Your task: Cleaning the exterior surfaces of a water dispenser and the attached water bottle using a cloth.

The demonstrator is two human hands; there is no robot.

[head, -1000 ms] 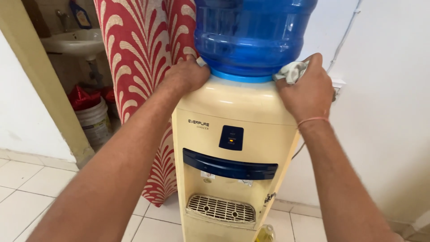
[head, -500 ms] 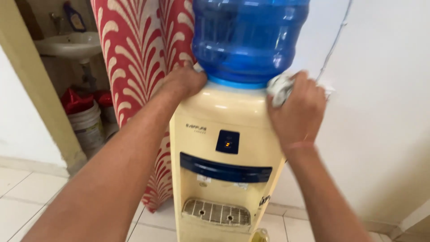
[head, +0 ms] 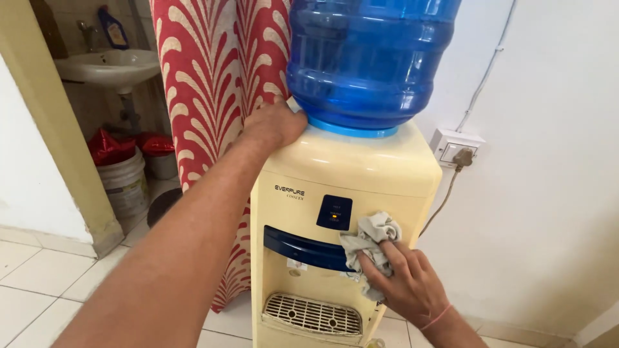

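A cream water dispenser (head: 348, 174) stands against the wall with a large blue water bottle (head: 371, 58) upside down on top. My left hand (head: 276, 124) rests flat on the dispenser's top left corner, next to the bottle's neck. My right hand (head: 406, 280) grips a crumpled grey cloth (head: 369, 241) and presses it against the dispenser's front, at the right end of the dark blue tap panel (head: 303, 248). A small dark indicator panel (head: 334, 212) sits just above the cloth. The drip grille (head: 313, 314) is below.
A red and white patterned curtain (head: 216, 96) hangs left of the dispenser. Behind it, a doorway shows a white sink (head: 109, 64), a white bucket (head: 122, 183) and red bags. A wall socket (head: 454, 147) with a plugged cable is on the right wall. White floor tiles lie below.
My right hand has moved with the cloth from the dispenser's top right corner down to its front panel. My left hand has stayed on the top left corner.
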